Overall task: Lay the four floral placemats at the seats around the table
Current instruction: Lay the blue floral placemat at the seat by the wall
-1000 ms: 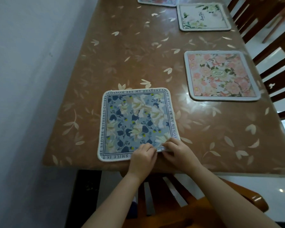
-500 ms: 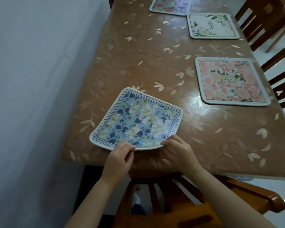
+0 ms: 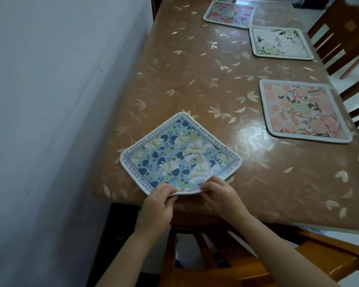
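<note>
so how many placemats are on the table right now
4: blue placemat at the near edge, pink placemat on the right side, cream placemat beyond it, far placemat at the far end. None looks hidden.

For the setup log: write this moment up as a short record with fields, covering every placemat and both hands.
Blue placemat: near end of table, turned corner-on, near corner lifted
Left hand: fingers pinch the lifted corner
Right hand: fingers pinch the same corner
Pink placemat: flat, right side of table
Cream placemat: flat, farther along the right side
Far placemat: flat at the far end
Table: brown leaf-patterned cover
Status: three laid flat; blue one not yet square
</note>
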{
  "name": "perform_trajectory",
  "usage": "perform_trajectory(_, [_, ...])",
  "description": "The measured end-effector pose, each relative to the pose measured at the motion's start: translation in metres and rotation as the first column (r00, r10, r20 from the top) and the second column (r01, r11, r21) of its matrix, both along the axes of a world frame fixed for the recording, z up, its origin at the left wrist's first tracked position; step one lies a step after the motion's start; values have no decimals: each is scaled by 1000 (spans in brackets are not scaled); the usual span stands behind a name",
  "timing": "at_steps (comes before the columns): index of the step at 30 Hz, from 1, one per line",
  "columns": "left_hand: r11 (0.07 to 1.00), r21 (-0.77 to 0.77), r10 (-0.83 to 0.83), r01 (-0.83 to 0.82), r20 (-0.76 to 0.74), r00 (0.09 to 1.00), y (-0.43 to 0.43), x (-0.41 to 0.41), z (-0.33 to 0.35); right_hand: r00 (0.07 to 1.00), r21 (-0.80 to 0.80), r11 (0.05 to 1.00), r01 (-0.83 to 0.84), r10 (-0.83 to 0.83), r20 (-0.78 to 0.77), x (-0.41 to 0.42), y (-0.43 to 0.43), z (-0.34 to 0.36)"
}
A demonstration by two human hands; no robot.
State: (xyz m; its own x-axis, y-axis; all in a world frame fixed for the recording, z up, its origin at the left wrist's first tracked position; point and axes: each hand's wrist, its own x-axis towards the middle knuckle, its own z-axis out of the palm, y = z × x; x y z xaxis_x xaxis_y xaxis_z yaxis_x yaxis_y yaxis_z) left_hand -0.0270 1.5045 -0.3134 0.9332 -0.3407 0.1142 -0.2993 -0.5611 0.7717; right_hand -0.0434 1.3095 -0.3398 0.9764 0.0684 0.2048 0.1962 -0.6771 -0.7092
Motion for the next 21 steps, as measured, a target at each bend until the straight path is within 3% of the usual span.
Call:
perform_trajectory(3, [1000, 24, 9, -9, 10, 1000, 16, -1, -1, 1000, -5, 1000, 11, -11, -17, 4, 0, -1])
perform_trajectory(10, [963, 270, -22, 4, 62, 998, 8, 3, 5, 994, -61, 993, -100, 102, 44, 9, 35, 12])
perform_trajectory(17, [983, 163, 82, -84, 20, 996, 21, 8, 16, 991, 6, 992, -129, 130, -41, 11, 31, 15])
perform_trajectory(21, [990, 101, 100, -103, 34, 994, 28, 11, 20, 997, 17, 1000, -18, 19, -80, 8, 10, 10])
